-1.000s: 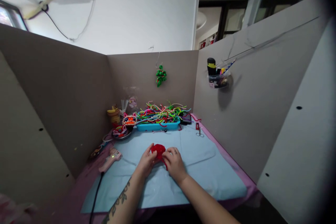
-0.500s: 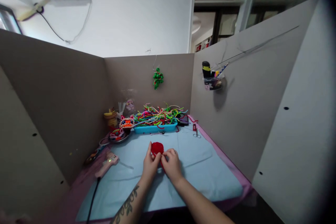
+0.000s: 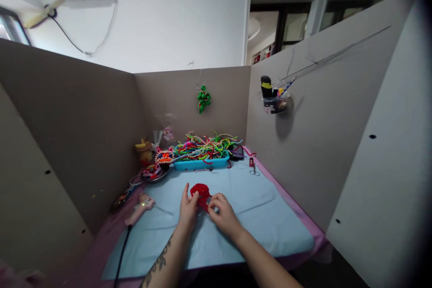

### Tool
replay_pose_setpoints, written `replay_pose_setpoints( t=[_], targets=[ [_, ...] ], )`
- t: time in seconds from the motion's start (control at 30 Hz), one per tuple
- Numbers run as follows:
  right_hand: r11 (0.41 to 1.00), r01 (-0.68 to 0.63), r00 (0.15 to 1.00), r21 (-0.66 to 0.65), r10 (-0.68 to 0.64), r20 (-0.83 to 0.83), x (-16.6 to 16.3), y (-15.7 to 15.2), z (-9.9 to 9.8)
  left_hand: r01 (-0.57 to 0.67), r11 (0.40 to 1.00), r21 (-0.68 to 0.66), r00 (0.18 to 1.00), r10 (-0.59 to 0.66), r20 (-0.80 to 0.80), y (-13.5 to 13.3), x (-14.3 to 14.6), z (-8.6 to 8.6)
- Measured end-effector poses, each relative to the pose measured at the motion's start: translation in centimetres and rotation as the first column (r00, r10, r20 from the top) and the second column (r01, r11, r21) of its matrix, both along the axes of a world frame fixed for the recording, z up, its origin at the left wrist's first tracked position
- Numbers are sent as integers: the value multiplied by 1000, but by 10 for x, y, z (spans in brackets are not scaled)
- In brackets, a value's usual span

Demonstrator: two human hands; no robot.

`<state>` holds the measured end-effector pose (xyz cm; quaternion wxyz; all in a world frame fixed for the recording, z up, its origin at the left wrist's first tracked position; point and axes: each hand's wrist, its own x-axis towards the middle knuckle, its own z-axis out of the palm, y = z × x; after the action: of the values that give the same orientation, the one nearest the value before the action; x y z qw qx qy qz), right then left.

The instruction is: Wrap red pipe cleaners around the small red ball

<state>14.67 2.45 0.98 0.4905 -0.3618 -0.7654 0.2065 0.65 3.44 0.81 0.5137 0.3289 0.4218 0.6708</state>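
Observation:
A rounded red fuzzy piece (image 3: 199, 189), which looks made of pipe cleaner, is held above the middle of the blue cloth (image 3: 259, 229). My left hand (image 3: 188, 207) grips it from the left, thumb pressed on its near side. My right hand (image 3: 222, 212) is pinched at the right edge of the piece, fingertips on a red strand that comes off it. Red loops hang down between the two hands. Fingers cover part of the piece, so its full shape is hidden.
Behind the hands, a blue tray (image 3: 202, 164) overflows with colourful pipe cleaners. To its left, a metal bowl (image 3: 155, 177) holds finished pieces. A pink glue gun (image 3: 141, 209) with a black cord lies at left. Small scissors (image 3: 254, 171) lie at right. Grey partitions (image 3: 293, 135) enclose the table.
My right hand has drawn away to the right and slightly down, widening the gap between the hands. The left hand and red piece have shifted a little left, and more red strand shows between them.

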Motion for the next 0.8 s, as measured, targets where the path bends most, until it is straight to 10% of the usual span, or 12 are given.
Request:
replay_pose_setpoints(
  t=[0.47, 0.8],
  targets=[
    [990, 30, 989, -138, -49, -140, 7, 5, 8, -57, 996, 63, 989, 65, -131, 2, -1, -9],
    [987, -75, 970, -146, 106, 218, 9, 7, 19, -37, 993, 115, 950, 70, -303, 4, -1, -15]
  ],
)
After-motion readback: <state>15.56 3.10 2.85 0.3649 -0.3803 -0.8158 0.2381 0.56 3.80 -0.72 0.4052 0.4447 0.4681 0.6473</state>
